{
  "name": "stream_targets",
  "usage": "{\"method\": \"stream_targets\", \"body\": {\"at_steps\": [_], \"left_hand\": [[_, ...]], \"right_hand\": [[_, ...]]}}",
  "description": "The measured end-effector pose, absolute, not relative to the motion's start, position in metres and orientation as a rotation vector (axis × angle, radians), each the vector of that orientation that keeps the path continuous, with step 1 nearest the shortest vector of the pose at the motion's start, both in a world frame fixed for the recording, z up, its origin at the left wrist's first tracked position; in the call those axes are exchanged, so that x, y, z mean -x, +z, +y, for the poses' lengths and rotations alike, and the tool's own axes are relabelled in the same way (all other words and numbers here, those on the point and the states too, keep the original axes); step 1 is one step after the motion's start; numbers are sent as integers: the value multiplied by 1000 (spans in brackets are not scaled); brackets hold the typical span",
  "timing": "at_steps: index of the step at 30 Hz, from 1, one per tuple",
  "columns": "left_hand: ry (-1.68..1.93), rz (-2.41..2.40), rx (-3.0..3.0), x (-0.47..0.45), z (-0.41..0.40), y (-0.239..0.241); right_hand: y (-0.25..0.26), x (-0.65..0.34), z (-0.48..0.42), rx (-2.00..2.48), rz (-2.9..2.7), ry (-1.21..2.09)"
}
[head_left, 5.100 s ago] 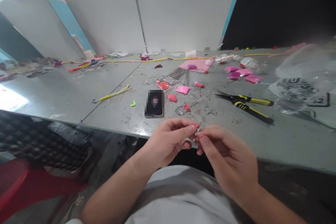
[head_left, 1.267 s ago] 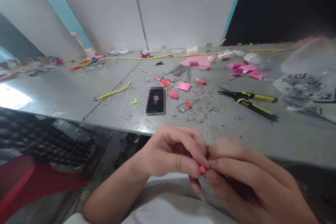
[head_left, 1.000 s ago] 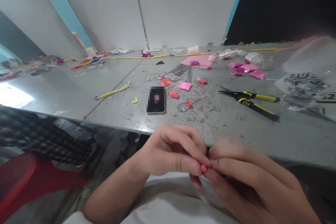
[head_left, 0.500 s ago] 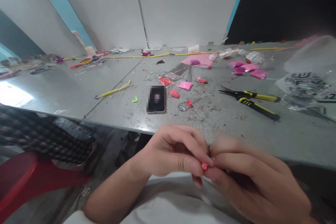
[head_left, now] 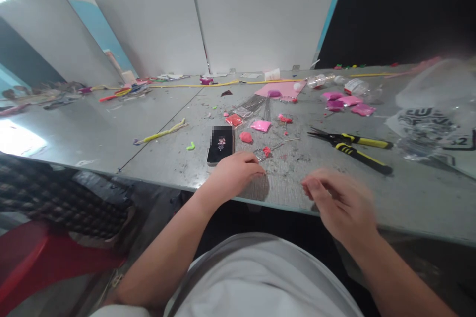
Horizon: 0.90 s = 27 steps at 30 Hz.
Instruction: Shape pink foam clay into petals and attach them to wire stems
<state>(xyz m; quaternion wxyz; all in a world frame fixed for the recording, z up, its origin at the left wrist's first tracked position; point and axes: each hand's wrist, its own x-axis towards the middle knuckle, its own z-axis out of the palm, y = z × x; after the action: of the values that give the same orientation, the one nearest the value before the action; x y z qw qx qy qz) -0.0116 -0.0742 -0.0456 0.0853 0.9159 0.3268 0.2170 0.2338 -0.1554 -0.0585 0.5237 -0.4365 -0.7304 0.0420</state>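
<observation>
My left hand [head_left: 238, 172] rests low over the table, palm down, its fingers bent together and their tips hidden. Just beyond its knuckles lies a small wire loop [head_left: 261, 155] with a pink clay lump [head_left: 267, 150] on it; my hand covers part of the loop, and I cannot tell whether they touch. To the right, my right hand [head_left: 340, 200] hovers at the table's front edge, slightly blurred, thumb and fingers curled together. Anything pinched there is hidden. A phone [head_left: 220, 146] lies beside my left hand, and a coral clay lump [head_left: 246, 137] sits behind it.
Yellow-black pliers [head_left: 351, 146] lie open on the right, near a clear plastic bag [head_left: 431, 114]. Pink clay packets [head_left: 261, 125], thin wires [head_left: 255, 104] and a pink sheet [head_left: 284, 89] lie farther back. A red stool [head_left: 33, 257] and another person's leg [head_left: 67, 200] are at left.
My hands have parted from their pinch around a small pink clay piece, which no longer shows. My left hand moved forward to the wire loop; my right hand moved up to the table edge.
</observation>
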Motion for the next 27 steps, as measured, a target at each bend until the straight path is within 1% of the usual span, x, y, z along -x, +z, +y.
{"method": "stream_targets", "body": {"at_steps": [4,8,14,17,19,21,24,27], "left_hand": [[563,1035,-2773,10,-64,-53],[537,1033,-2744,16,-61,-53],[572,1162,-2773,23,-44,-30],[500,1297,-2751,14,-21,-18],[381,1444,-2694,5,-3,-15],[336,1564,-2589,-6,13,-17],[444,1588,-2519,-17,28,-23],[602,1536,-2493,-17,33,-26]], "right_hand": [[-68,-246,-148,1162,-1832,138],[-67,-245,-145,1171,-1913,191],[-64,-240,-140,1146,-1927,174],[-48,-237,-129,1133,-1970,129],[-29,-234,-115,1104,-2014,94],[-8,-229,-96,1046,-2050,92],[18,-221,-62,1048,-2015,84],[22,-214,-30,1084,-1927,97]]}}
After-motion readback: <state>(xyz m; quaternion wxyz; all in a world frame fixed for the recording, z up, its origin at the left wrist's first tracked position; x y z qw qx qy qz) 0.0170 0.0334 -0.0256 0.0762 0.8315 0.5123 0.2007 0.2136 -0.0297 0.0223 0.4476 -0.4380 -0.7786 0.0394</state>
